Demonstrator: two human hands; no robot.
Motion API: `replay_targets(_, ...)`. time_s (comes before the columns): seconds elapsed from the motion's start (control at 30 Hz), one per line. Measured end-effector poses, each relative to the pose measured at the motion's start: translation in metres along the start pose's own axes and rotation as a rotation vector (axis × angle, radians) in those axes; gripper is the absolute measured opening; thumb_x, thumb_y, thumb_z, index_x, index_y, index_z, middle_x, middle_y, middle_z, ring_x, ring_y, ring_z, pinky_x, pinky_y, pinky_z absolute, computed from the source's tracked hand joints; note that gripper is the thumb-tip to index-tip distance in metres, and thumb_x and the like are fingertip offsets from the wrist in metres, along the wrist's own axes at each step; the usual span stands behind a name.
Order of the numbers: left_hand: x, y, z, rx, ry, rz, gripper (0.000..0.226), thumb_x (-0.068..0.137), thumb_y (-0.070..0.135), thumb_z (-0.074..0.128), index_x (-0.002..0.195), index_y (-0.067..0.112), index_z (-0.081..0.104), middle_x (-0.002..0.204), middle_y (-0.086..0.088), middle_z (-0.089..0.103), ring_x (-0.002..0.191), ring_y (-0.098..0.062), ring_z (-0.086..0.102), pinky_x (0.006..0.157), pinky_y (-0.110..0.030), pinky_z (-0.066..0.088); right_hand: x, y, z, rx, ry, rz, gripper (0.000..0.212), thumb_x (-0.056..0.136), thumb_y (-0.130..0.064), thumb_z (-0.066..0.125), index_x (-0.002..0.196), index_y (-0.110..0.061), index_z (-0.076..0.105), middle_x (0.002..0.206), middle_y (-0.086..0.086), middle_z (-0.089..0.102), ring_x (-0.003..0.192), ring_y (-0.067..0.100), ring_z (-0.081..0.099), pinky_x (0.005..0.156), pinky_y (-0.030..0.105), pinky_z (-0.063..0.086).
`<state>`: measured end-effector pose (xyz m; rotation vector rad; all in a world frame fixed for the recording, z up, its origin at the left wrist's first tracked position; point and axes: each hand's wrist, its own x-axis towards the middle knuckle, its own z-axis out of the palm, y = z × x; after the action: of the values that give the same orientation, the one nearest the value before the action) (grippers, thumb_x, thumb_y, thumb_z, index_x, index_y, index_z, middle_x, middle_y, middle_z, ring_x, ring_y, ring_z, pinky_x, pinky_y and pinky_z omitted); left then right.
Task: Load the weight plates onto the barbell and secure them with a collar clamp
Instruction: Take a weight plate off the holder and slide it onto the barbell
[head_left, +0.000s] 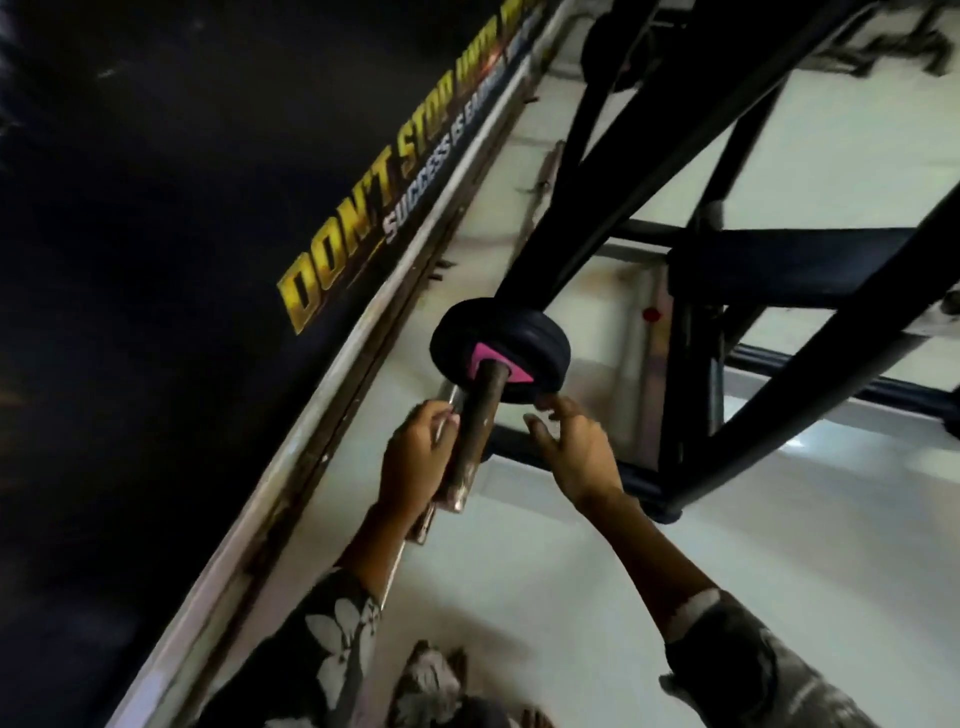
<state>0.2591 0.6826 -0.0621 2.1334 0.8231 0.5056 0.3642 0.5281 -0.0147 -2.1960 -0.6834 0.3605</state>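
The barbell's rusty brown sleeve (478, 421) points toward me, its end near my left palm. Two black weight plates (540, 338) with a pink label sit side by side on the sleeve, pushed up against the rack. My left hand (413, 462) is just left of the sleeve, its fingers curled round a silvery metal collar clamp (451, 410) that shows above and below the hand. My right hand (576, 452) hovers right of the sleeve with loosely bent fingers and holds nothing. Its index fingertip is at the lower rim of the near plate.
A black steel rack frame (691, 364) with crossing tubes fills the upper right and stands on the pale floor (675, 545). A dark banner with yellow lettering (353, 234) covers the left side behind a metal rail. My patterned sleeves are at the bottom.
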Motion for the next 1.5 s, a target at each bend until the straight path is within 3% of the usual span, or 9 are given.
replay_targets(0.07, 0.05, -0.03, 0.022, -0.062, 0.008, 0.001, 0.025, 0.09, 0.019, 0.059, 0.115, 0.016, 0.056, 0.11, -0.001, 0.062, 0.105, -0.023, 0.059, 0.084, -0.025, 0.041, 0.044, 0.015, 0.021, -0.002, 0.09, -0.025, 0.03, 0.091, -0.026, 0.054, 0.118, -0.015, 0.051, 0.118, 0.009, 0.056, 0.092, 0.016, 0.056, 0.073, 0.008, 0.038)
replay_targets(0.17, 0.112, -0.067, 0.05, -0.15, 0.022, -0.012, 0.051, 0.087, 0.021, 0.065, 0.131, 0.007, 0.043, 0.132, -0.015, 0.05, 0.123, -0.025, 0.048, 0.095, -0.027, 0.038, 0.098, 0.037, 0.054, -0.054, 0.217, -0.016, 0.058, 0.09, -0.033, 0.054, 0.138, -0.011, 0.03, 0.143, 0.016, 0.034, 0.128, 0.029, 0.037, 0.108, 0.04, 0.035)
replay_targets(0.33, 0.157, -0.105, 0.08, -0.3, -0.079, 0.06, 0.082, 0.082, 0.031, 0.07, 0.145, 0.016, 0.022, 0.147, -0.001, 0.031, 0.126, 0.003, 0.029, 0.093, 0.002, 0.029, 0.132, 0.068, 0.097, -0.036, 0.385, 0.037, 0.078, 0.087, -0.043, 0.056, 0.145, -0.012, 0.014, 0.151, 0.016, 0.02, 0.137, 0.031, 0.025, 0.113, 0.047, 0.027)
replay_targets(0.5, 0.164, -0.114, 0.085, -0.416, -0.055, 0.042, 0.077, 0.076, 0.031, 0.076, 0.139, 0.019, 0.033, 0.142, -0.007, 0.043, 0.127, -0.019, 0.044, 0.095, -0.026, 0.045, 0.134, 0.07, 0.114, 0.096, 0.581, 0.033, 0.073, 0.082, -0.045, 0.063, 0.137, -0.011, 0.029, 0.134, 0.012, 0.036, 0.122, 0.025, 0.043, 0.103, 0.041, 0.042)
replay_targets(0.8, 0.151, -0.112, 0.081, -0.445, -0.011, 0.082, 0.079, 0.065, 0.052, 0.075, 0.13, 0.024, 0.038, 0.133, 0.003, 0.047, 0.116, -0.01, 0.051, 0.08, -0.005, 0.044, 0.128, 0.075, 0.107, 0.029, 0.646, 0.042, 0.067, 0.069, -0.06, 0.067, 0.113, -0.015, 0.044, 0.11, 0.0, 0.043, 0.103, 0.015, 0.048, 0.091, 0.034, 0.028)
replay_targets(0.93, 0.151, -0.12, 0.066, -0.43, -0.058, 0.118, 0.056, 0.063, 0.064, 0.07, 0.106, 0.035, 0.048, 0.103, 0.021, 0.059, 0.097, -0.001, 0.059, 0.076, -0.012, 0.048, 0.125, 0.082, 0.093, 0.047, 0.529, -0.034, 0.061, 0.064, -0.055, 0.074, 0.1, -0.012, 0.05, 0.099, -0.007, 0.042, 0.089, 0.01, 0.049, 0.079, 0.032, 0.046)
replay_targets(1.1, 0.167, -0.1, 0.061, -0.473, -0.136, 0.15, 0.029, 0.058, 0.045, 0.075, 0.083, 0.055, 0.062, 0.081, 0.044, 0.061, 0.081, 0.023, 0.056, 0.065, 0.002, 0.042, 0.132, 0.087, 0.093, 0.241, 0.433, -0.081, 0.056, 0.065, -0.048, 0.076, 0.1, -0.007, 0.061, 0.093, -0.003, 0.064, 0.084, 0.004, 0.062, 0.074, 0.022, 0.055)
replay_targets(1.3, 0.16, -0.097, 0.073, -0.661, 0.039, 0.208, 0.025, 0.06, 0.037, 0.078, 0.079, 0.033, 0.063, 0.072, 0.028, 0.069, 0.076, 0.007, 0.063, 0.067, -0.015, 0.051, 0.131, 0.099, 0.105, 0.408, 0.55, -0.123, 0.046, 0.063, -0.04, 0.076, 0.093, -0.007, 0.065, 0.083, -0.009, 0.065, 0.077, -0.007, 0.063, 0.068, 0.011, 0.049)
replay_targets(1.5, 0.113, -0.113, 0.067, -0.746, 0.149, 0.25, 0.016, 0.06, 0.032, 0.079, 0.071, 0.035, 0.068, 0.071, 0.027, 0.068, 0.072, 0.007, 0.063, 0.064, -0.013, 0.051, 0.088, 0.108, 0.128, 0.468, 0.576, -0.142, 0.038, 0.058, -0.042, 0.078, 0.075, -0.012, 0.061, 0.063, -0.023, 0.06, 0.063, -0.008, 0.056, 0.058, 0.01, 0.043)
